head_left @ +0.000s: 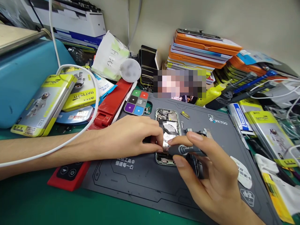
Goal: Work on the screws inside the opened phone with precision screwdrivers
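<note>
**While L fingers sat on opened phone, R hand held driver across it**

Though both hands met over the same spot, they did different jobs. The left hand lay palm-down w/ fingers curled, tips on the left-middle of the opened phone. Whether it clamped the frame or only rested there, couldn't tell.

The right hand was closed round a dark precision screwdriver, pinched between thumb and forefinger, other fingers tucked beneath.

Key relation: the phone lay flat on the grey repair mat, internals up, long axis running straight away from the person. The screwdriver lay nearly level and crosswise to that axis. Its tip pointed left and touched down approx. at the phone's middle, just beside the left fingertips. So the phone sat ahead and left of the right hand, and directly under the left one; the left hand was nearer.

Nearby:
- a small gold part on the mat, right of the phone's far end
- a coloured screw tray beyond the left hand
- a white cable draped over the left forearm
- battery boxes well off to the left
</note>
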`<state>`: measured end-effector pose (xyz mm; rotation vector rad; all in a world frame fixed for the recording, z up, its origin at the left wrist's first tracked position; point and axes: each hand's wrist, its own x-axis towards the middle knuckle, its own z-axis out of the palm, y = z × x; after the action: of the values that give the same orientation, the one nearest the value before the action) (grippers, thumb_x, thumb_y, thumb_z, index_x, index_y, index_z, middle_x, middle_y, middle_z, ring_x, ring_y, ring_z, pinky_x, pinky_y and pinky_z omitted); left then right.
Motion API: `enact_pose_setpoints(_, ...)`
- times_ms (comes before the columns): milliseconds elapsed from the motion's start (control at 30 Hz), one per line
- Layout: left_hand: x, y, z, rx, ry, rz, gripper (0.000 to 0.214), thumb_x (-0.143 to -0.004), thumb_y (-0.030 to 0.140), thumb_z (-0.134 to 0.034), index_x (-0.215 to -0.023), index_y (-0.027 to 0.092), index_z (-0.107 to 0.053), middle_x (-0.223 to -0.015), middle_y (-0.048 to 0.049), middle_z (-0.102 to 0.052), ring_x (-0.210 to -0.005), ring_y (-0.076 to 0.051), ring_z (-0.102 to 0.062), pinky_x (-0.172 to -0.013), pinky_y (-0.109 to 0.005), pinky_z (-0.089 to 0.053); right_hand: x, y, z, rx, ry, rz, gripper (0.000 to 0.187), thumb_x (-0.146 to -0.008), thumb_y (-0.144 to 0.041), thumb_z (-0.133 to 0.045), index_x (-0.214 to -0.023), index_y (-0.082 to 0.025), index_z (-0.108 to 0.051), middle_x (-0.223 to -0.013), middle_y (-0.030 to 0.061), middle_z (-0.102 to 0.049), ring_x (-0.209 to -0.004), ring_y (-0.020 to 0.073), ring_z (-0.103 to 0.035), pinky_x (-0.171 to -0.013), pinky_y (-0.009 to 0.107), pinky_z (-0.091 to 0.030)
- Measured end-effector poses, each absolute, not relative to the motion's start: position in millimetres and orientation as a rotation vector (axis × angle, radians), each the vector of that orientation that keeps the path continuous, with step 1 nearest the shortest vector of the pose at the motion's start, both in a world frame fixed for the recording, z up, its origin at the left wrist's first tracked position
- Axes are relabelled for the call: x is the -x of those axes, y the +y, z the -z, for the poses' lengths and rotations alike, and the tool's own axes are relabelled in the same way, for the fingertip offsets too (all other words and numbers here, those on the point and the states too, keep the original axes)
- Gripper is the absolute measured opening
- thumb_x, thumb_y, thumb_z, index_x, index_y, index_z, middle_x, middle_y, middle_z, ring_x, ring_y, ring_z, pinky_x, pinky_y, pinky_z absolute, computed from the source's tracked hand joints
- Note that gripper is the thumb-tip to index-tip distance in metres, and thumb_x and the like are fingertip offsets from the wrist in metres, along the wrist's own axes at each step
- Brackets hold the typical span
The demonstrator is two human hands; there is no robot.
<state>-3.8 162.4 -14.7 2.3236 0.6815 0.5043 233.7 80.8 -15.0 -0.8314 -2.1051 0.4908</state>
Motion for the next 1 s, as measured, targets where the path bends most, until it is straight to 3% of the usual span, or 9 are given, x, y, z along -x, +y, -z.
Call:
enact_pose_setpoints(200, 2.5, 163.7, 13.1, -2.288, 0.679, -0.476, 0.003, -0.099, 0.025, -0.071, -0.099, 0.024, -0.073, -0.098, 0.0063, -0.072, -0.092, -0.012, -0.065, -0.078, -0.025, -0.042, -240.1, 79.4, 20.5, 0.852, -2.093, -0.514, 0.092, -0.087, 0.014, -0.056, -0.167, -0.024, -0.031, -0.158, 0.0100, -0.053, -0.144, 0.0270, -0.058, -0.120, 0.048, -0.055)
enact_pose_setpoints(400, 2.5, 161.4, 11.6, -2.299, 0.718, -0.490, 0.012, -0.105, 0.029, -0.064, -0.103, 0.023, -0.073, -0.099, 0.0047, -0.073, -0.093, -0.014, -0.065, -0.079, -0.027, -0.043, -236.4, 81.0, 19.0, 0.875, -2.074, -0.477, 0.093, -0.087, 0.012, -0.058, -0.167, -0.026, -0.032, -0.159, 0.0069, -0.053, -0.142, 0.0252, -0.059, -0.121, 0.044, -0.055)
enact_pose_setpoints(600, 2.4, 159.9, 11.3, -2.304, 0.771, -0.468, 0.016, -0.107, 0.031, -0.058, -0.106, 0.023, -0.072, -0.103, 0.0039, -0.072, -0.094, -0.015, -0.065, -0.079, -0.028, -0.043, -236.6, 81.9, 17.3, 0.894, -2.077, -0.403, 0.090, -0.089, 0.009, -0.064, -0.166, -0.028, -0.036, -0.158, 0.0013, -0.055, -0.138, 0.0176, -0.061, -0.115, 0.030, -0.058)
enact_pose_setpoints(767, 2.8, 159.2, 11.2, -2.321, 0.789, -0.452, 0.018, -0.108, 0.033, -0.055, -0.106, 0.024, -0.070, -0.102, 0.0039, -0.072, -0.093, -0.015, -0.065, -0.077, -0.029, -0.042, -237.9, 81.1, 16.8, 0.900, -2.086, -0.420, 0.090, -0.089, 0.010, -0.064, -0.166, -0.027, -0.035, -0.159, 0.0017, -0.054, -0.134, 0.0177, -0.064, -0.110, 0.031, -0.058)
enact_pose_setpoints(900, 1.7, 159.0, 9.7, -2.334, 0.792, -0.446, 0.024, -0.110, 0.034, -0.050, -0.104, 0.021, -0.070, -0.098, 0.0024, -0.071, -0.088, -0.015, -0.063, -0.073, -0.030, -0.040, -237.0, 84.4, 13.8, 0.842, -2.130, -0.383, 0.094, -0.086, 0.012, -0.062, -0.167, -0.026, -0.034, -0.160, -0.0018, -0.052, -0.129, 0.0122, -0.065, -0.117, 0.025, -0.050)
enact_pose_setpoints(1000, 1.3, 158.6, 8.5, -2.340, 0.806, -0.427, 0.029, -0.111, 0.035, -0.046, -0.101, 0.020, -0.068, -0.095, 0.0007, -0.069, -0.085, -0.016, -0.061, -0.072, -0.031, -0.038, -236.5, 87.1, 12.1, 0.827, -2.143, -0.353, 0.096, -0.087, 0.013, -0.060, -0.168, -0.026, -0.030, -0.165, -0.0070, -0.047, -0.129, 0.0074, -0.062, -0.126, 0.019, -0.037)
